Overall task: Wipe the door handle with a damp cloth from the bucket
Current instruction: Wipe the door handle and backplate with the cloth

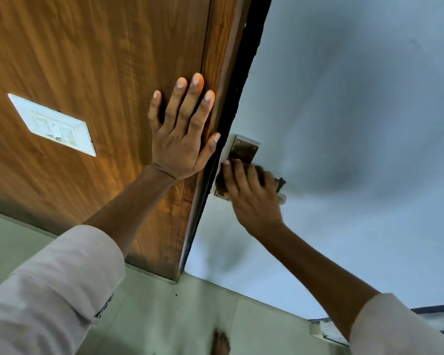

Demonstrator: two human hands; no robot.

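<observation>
A bare foot is showing on the pale floor, nearest the viewer. Above it, the right hand is closing around a dark cloth, pressing it over the door handle; the wiping looks underway, not finished. Just above the grip, the metal plate is showing bare. Left of the grip, the left hand is lying flat, fingers spread, bracing the wooden panel. Farther left sits a switch plate. No bucket is in view.
</observation>
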